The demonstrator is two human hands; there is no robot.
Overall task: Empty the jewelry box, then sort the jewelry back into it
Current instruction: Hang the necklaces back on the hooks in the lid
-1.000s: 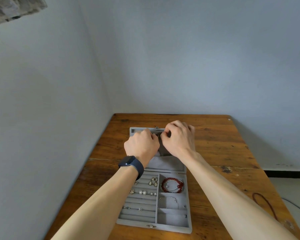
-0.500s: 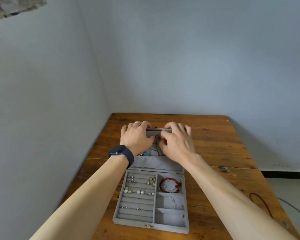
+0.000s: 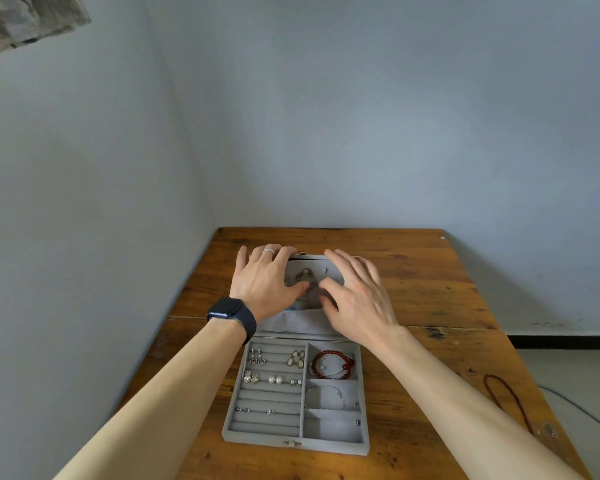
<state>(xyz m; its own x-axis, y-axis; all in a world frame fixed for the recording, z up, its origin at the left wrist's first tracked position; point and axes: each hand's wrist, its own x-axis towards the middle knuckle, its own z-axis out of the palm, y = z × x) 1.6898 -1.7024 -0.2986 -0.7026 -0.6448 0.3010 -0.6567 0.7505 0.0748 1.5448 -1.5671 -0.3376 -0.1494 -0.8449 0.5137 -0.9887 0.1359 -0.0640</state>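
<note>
Both hands lie spread on the opened lid (image 3: 313,264) of the jewelry box (image 3: 297,442), which sits on the tabletop (image 3: 430,289) with the lid folded flat on the far side. The left hand (image 3: 267,278) and the right hand (image 3: 357,299) have their fingers fairly straight and fanned, holding nothing. Their thumbs point inward at the tangle of necklaces (image 3: 306,277) hung inside the lid. Whether a thumb touches a chain, I cannot tell.

The step looks like freeing those necklaces, so emptying has barely begun. It would go best with 1 hand pressing the lid flat while the other lifts 1 chain at a time off its hook. Each chain should then be drawn up out of the fabric pocket (image 3: 291,323) below. Pulling several together would likely knot them or drag the light box.

The near half is still full. On the left, the slotted rows hold pairs of earrings, among them 2 pearl studs (image 3: 275,379) and pale drop earrings (image 3: 297,358), with smaller pieces lower down. On the right, the farthest compartment holds a red bead bracelet (image 3: 333,364) lying with a thin silver one. The next holds a silver chain bracelet (image 3: 326,396). The nearest shows only a tiny metal piece (image 3: 358,423) at its right wall.

A dark cord (image 3: 506,396) lies on the tabletop, well apart to the right.
</note>
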